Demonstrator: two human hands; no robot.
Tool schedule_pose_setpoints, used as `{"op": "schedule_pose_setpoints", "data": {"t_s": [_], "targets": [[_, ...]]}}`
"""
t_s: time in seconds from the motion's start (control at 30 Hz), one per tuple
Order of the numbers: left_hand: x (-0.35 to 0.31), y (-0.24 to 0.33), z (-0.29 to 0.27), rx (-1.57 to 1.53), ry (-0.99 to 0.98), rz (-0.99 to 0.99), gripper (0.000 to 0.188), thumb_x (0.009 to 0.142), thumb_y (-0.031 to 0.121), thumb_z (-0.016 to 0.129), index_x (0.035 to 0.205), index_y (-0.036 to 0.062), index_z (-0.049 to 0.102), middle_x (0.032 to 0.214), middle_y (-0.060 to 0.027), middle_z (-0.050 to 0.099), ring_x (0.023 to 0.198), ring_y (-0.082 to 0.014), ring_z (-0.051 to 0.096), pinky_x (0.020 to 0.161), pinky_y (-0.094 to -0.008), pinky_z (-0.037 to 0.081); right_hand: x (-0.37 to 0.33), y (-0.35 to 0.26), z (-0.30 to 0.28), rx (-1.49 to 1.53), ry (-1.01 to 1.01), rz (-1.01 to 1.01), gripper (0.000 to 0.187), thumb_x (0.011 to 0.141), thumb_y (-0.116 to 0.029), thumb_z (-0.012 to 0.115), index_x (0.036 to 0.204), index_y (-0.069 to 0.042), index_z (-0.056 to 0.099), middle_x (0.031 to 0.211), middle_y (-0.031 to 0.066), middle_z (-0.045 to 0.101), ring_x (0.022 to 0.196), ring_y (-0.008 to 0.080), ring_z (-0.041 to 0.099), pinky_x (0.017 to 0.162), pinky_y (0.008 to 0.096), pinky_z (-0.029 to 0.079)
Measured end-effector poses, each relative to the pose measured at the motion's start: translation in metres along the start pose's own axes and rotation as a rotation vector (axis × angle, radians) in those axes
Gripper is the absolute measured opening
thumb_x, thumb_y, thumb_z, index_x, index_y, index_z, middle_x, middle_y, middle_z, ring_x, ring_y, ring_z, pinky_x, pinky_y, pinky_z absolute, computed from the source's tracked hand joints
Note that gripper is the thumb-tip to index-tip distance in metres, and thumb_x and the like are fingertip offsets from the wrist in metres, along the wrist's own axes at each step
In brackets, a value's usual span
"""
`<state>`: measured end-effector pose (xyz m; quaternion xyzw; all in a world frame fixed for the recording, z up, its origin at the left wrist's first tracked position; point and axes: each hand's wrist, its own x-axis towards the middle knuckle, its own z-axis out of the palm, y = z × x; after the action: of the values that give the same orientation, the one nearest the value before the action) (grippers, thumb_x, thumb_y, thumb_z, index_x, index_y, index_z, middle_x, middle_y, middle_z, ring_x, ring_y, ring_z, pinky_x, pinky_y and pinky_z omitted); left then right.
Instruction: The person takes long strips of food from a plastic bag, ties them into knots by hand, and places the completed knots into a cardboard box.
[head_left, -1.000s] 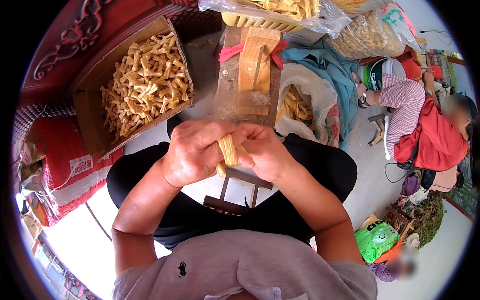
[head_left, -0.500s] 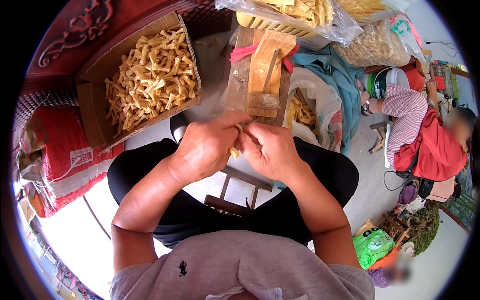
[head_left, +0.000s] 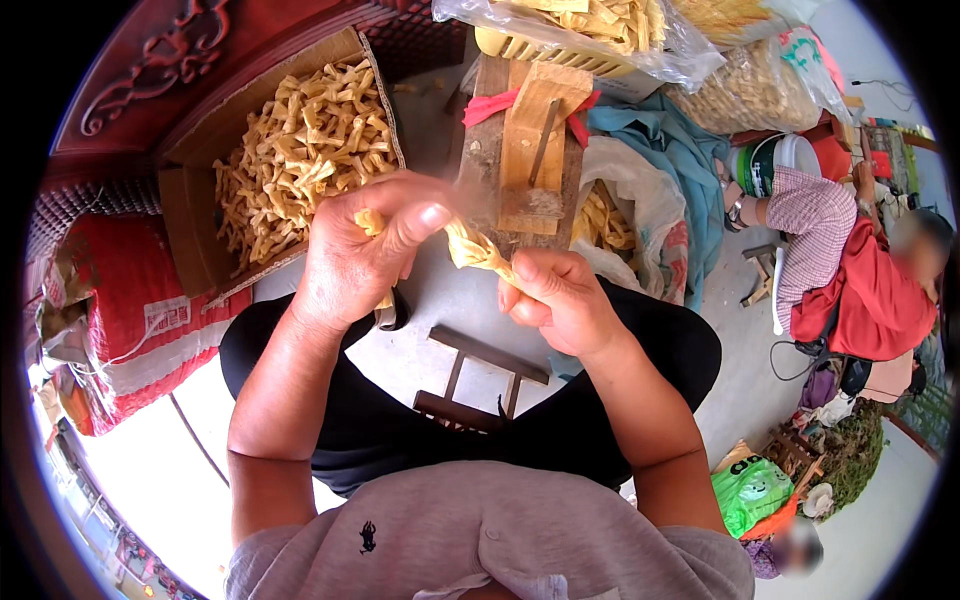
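My right hand (head_left: pixel 560 298) pinches one end of a knotted yellow strip (head_left: pixel 475 250) between thumb and fingers. The strip slants up and left from that grip, its knot near the middle. Its other end comes close to the thumb of my left hand (head_left: pixel 365 245); whether they touch I cannot tell. My left fingers are partly blurred. Another piece of yellow strip (head_left: pixel 370 221) is tucked in the left palm, with a bit showing below the hand. Beyond my left hand stands a cardboard box (head_left: pixel 190 235) heaped with knotted yellow strips (head_left: pixel 305 150).
A wooden bench (head_left: pixel 485 150) with an upright slotted block (head_left: pixel 532 150) and red cloth is ahead. Right of it sits a white sack (head_left: pixel 655 190) of yellow strips. A yellow basket (head_left: pixel 560 50) stands behind, a red bag (head_left: pixel 130 290) at left. Another person (head_left: pixel 860 280) sits at right.
My hands, together before, have moved apart. The left went left and up, the right slightly right, and the knotted strip is now in view between them.
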<state>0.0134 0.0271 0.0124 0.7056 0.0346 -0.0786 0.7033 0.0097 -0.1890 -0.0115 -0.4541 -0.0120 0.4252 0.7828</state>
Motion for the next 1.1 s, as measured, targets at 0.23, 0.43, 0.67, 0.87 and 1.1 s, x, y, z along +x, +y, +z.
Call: {"op": "schedule_pose_setpoints", "data": {"t_s": [0.23, 0.43, 0.67, 0.87, 1.1], "targets": [[0.0, -0.004, 0.012, -0.234, -0.282, -0.377, 0.021, 0.077, 0.012, 0.074, 0.088, 0.0005, 0.06, 0.065, -0.0053, 0.058, 0.047, -0.0055, 0.047, 0.038, -0.0182, 0.034, 0.001, -0.001, 0.003, -0.154, 0.22, 0.045, 0.035, 0.089, -0.034, 0.062, 0.073, -0.002, 0.062, 0.061, -0.0034, 0.049, 0.051, 0.0039, 0.032, 0.046, 0.0207, 0.025], [0.003, -0.01, 0.022, -0.281, -0.031, -0.323, 0.01, 0.083, 0.008, 0.064, 0.086, 0.0016, 0.057, 0.064, -0.0055, 0.057, 0.044, -0.0064, 0.043, 0.039, -0.0183, 0.032, -0.001, -0.011, -0.012, -0.525, 0.483, -0.213, 0.028, 0.086, -0.026, 0.068, 0.075, -0.001, 0.063, 0.065, -0.003, 0.056, 0.057, 0.0027, 0.042, 0.049, 0.0187, 0.033], [0.039, -0.023, 0.044, -0.139, -0.004, -0.25, 0.019, 0.091, 0.017, 0.058, 0.105, 0.0045, 0.06, 0.076, -0.0013, 0.058, 0.054, -0.0049, 0.045, 0.049, -0.0184, 0.036, 0.025, -0.023, -0.033, -1.236, 0.906, -0.602, 0.027, 0.081, -0.031, 0.07, 0.078, -0.006, 0.059, 0.059, 0.0085, 0.059, 0.053, 0.0205, 0.057, 0.05, 0.0338, 0.044], [0.059, -0.058, 0.04, 0.124, 0.192, -0.296, 0.027, 0.089, 0.031, 0.063, 0.091, 0.004, 0.06, 0.072, 0.0001, 0.055, 0.053, -0.0053, 0.043, 0.048, -0.0211, 0.036, 0.039, -0.022, -0.056, -1.454, 0.998, -0.325, 0.034, 0.081, -0.043, 0.065, 0.076, -0.009, 0.061, 0.06, 0.011, 0.06, 0.058, 0.0335, 0.058, 0.051, 0.043, 0.043], [0.019, -0.022, 0.043, -0.089, 0.013, -0.175, 0.033, 0.089, 0.032, 0.061, 0.095, -0.0013, 0.063, 0.072, -0.0047, 0.061, 0.055, -0.0084, 0.051, 0.049, -0.02, 0.042, 0.022, -0.01, -0.013, -0.607, 0.495, -0.325, 0.024, 0.084, -0.022, 0.069, 0.08, -0.001, 0.058, 0.062, 0.0053, 0.06, 0.053, 0.0092, 0.055, 0.049, 0.0246, 0.044]]}}
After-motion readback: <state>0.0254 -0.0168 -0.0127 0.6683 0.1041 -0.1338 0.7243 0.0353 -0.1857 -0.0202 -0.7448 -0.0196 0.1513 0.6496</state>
